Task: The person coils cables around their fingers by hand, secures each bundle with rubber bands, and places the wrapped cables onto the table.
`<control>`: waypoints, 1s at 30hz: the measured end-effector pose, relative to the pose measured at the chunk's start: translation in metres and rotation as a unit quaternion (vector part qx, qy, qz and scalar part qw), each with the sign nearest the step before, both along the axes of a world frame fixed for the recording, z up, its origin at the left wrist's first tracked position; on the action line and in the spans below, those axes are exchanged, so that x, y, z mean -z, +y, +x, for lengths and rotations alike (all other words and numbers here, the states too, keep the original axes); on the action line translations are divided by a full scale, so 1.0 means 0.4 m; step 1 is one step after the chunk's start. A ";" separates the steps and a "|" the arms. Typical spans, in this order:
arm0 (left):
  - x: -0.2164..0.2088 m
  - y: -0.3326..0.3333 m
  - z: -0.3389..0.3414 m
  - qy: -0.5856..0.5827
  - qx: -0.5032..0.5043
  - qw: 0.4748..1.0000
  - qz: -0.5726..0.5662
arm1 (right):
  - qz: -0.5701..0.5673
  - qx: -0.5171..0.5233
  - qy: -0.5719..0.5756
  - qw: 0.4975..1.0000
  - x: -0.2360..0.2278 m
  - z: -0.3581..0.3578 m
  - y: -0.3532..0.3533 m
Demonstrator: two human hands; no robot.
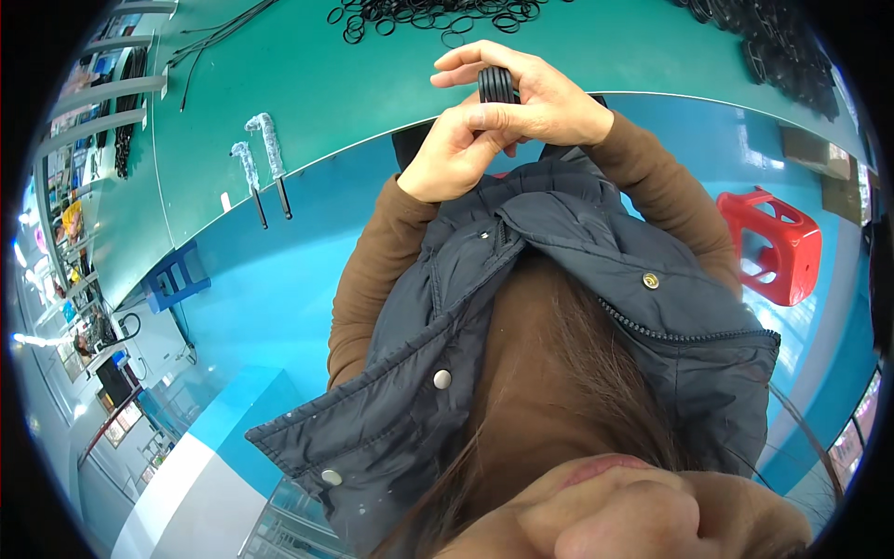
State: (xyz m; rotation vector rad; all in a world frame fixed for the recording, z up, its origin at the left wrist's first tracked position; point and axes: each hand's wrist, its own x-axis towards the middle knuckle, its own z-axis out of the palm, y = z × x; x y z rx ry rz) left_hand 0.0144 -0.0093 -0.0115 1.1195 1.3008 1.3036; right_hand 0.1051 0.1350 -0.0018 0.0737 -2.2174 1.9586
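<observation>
Both my hands meet close together above the table's near edge. A small stack of black rings (496, 86), looking like rubber bands or O-rings, sits between them. My right hand (551, 101) comes in from the right, its thumb and fingers closed about the stack and its upper fingers reaching leftward. From the left, my left hand (447, 154) presses against the right hand just below the rings, fingers bent. Most of its fingertips are hidden behind the right hand, so I cannot tell which fingers pass through the rings. A loose pile of similar black rings (428, 17) lies farther off.
On the green table (307, 93) lie two black-handled tools (270, 149) with plastic-wrapped heads, at the left edge. Black cables (219, 37) lie at the far left. Dark bundles (787, 61) cover the far right. A red stool (787, 247) and a blue stool (177, 278) stand below.
</observation>
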 end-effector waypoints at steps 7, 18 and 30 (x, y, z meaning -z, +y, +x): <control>0.040 0.008 0.004 -0.089 0.015 0.995 0.030 | -0.078 0.016 -0.100 0.992 -0.022 0.007 -0.018; 0.068 -0.006 -0.003 -0.163 0.012 0.986 0.045 | -0.135 -0.048 -0.045 0.989 -0.019 0.013 0.011; 0.044 -0.017 -0.019 -0.178 -0.005 0.984 -0.011 | -0.063 -0.088 -0.140 0.984 -0.015 0.018 0.015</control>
